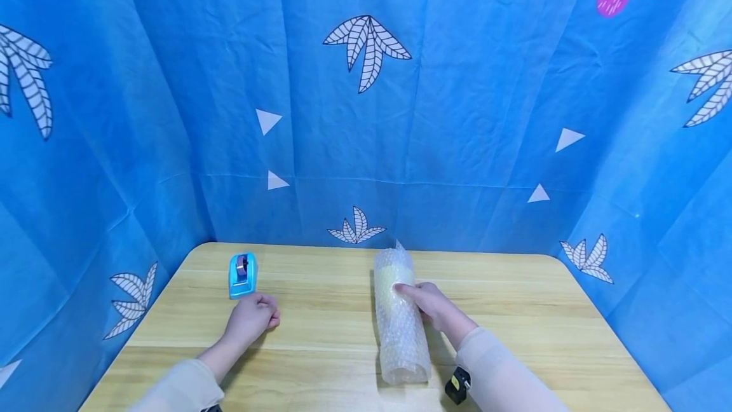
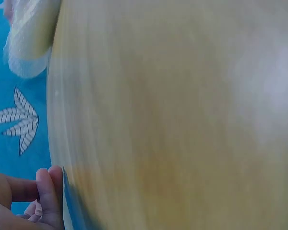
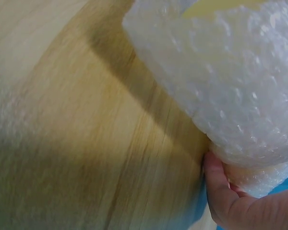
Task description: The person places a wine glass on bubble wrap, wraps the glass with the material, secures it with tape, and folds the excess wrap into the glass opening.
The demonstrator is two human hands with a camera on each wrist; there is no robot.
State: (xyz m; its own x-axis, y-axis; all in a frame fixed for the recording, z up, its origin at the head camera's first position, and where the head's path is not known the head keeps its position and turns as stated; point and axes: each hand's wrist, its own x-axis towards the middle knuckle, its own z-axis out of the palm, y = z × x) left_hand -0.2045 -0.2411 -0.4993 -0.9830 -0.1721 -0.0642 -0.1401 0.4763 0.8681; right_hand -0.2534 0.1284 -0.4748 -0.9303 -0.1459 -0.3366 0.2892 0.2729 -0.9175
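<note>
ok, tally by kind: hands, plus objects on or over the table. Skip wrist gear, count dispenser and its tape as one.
Left hand and right hand: 2 hands
Blue tape dispenser: 1
Bubble-wrapped bundle: 1
Total: 4

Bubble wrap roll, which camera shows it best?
The head view: the bubble wrap roll shows there end to end, despite the right hand gripping it. The right wrist view shows a cropped close-up; the left wrist view, only part, at top left.
</note>
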